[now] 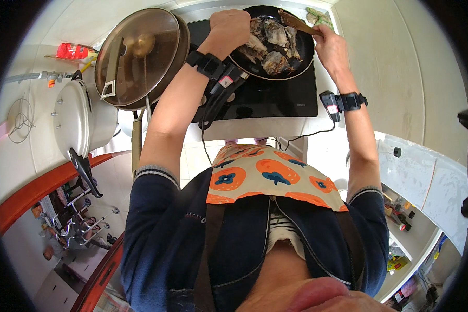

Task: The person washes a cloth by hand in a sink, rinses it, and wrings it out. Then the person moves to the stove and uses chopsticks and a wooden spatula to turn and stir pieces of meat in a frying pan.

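A round black frying pan (pixel 257 70) sits on the black glass cooktop (pixel 273 103), with several browned fish pieces (pixel 275 33) in it. My right hand (pixel 331 48) grips the handle end of a wooden spatula (pixel 296 24), whose blade is over the pan's far side. At the pan's left edge, my left hand (pixel 230 29) is closed in a fist, back of the hand up; whatever lies inside it is hidden, and the pan's handle does not show. Both wrists wear black straps with small cabled devices.
Left of the cooktop stand a large pan with a glass lid (pixel 156 50) and a silver pressure cooker (pixel 74 117). A red packet (pixel 72 50) lies near the wall. A green plastic bag (pixel 319 17) is behind the pan. Cables hang by the counter edge.
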`<action>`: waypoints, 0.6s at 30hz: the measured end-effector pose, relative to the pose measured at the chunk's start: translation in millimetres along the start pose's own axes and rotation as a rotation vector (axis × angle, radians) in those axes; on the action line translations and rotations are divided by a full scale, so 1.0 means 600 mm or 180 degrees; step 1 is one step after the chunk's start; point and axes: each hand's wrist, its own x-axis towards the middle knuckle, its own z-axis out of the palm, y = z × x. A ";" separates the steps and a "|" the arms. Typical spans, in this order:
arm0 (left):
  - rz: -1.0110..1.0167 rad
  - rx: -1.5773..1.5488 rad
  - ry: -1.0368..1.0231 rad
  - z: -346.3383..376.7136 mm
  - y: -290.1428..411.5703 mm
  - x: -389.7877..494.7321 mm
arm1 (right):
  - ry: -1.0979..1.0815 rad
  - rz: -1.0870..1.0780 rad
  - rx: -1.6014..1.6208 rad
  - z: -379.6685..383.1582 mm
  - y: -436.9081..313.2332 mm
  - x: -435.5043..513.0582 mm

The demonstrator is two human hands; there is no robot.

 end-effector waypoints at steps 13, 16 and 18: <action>-0.0623 -0.0584 0.0074 -0.147 0.000 -0.152 | 0.0080 0.0846 0.1337 -0.030 -0.022 -0.023; -0.0774 -0.0677 -0.0104 -0.146 0.005 -0.162 | 0.0059 0.1215 0.1352 -0.055 -0.005 -0.044; -0.0782 -0.0736 -0.0114 -0.146 0.013 -0.162 | 0.0004 0.1441 0.1287 -0.072 0.009 -0.055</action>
